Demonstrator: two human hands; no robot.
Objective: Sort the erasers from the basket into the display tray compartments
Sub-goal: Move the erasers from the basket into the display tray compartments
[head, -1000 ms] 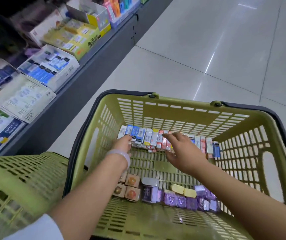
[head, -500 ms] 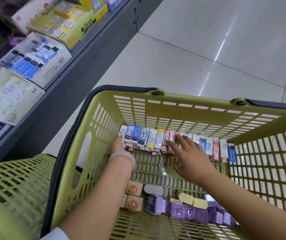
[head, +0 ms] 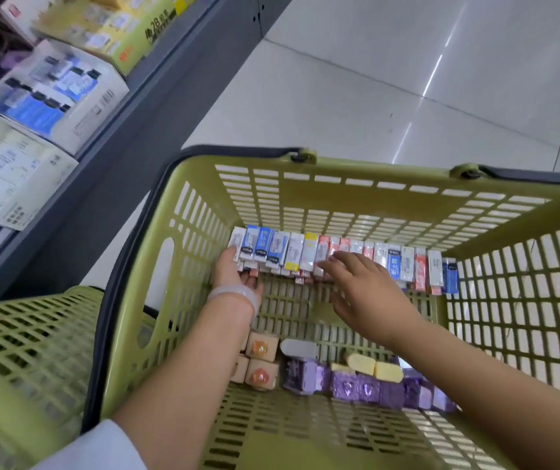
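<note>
Bare forearms, pale translucent bangle [head: 234,296] on left wrist, seemingly white sleeve [head: 102,446]

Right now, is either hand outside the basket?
No, both the left hand and the right hand are inside the basket, at the eraser row along its far wall.

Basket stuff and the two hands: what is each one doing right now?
Green basket: handles folded down.
Row of erasers: leaning on far wall.
Purple erasers: lying along near side.
Yellow erasers: on top of purple ones.
Left hand: touching row's left end.
Right hand: fingers straight, on the row.
</note>
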